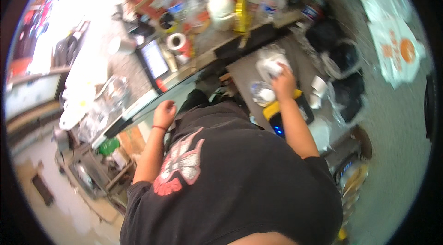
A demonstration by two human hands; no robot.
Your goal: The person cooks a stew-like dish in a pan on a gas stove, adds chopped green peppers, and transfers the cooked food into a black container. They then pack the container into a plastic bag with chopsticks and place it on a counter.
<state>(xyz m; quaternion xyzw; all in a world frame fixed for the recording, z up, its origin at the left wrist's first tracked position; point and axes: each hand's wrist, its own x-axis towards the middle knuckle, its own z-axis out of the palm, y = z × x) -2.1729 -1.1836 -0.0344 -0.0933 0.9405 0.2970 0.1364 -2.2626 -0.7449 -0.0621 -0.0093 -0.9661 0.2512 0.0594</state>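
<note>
My right hand [284, 85] reaches over a small grey-brown table. Its fingertips touch a white item [276, 69] at a clear plastic bag [270, 54]; blur hides whether they grip it. Just below that hand lies a clear plastic container [258, 92] with something white in it. Under my right forearm sits a black and yellow device [276, 120] with blue lights. My left hand [164, 114], a red cord at its wrist, hovers by my waist near the workbench edge [138, 104]. Its fingers are loosely bent, with nothing visible in them.
A phone-like screen [154, 58], a tape roll [177, 42], a white cup [121, 45] and several bottles [172, 0] crowd the workbench. White rolled pieces [318, 87] lie right of the device. Bagged black items [346, 96] stand beyond. A printed plastic bag [396, 51] is at far right.
</note>
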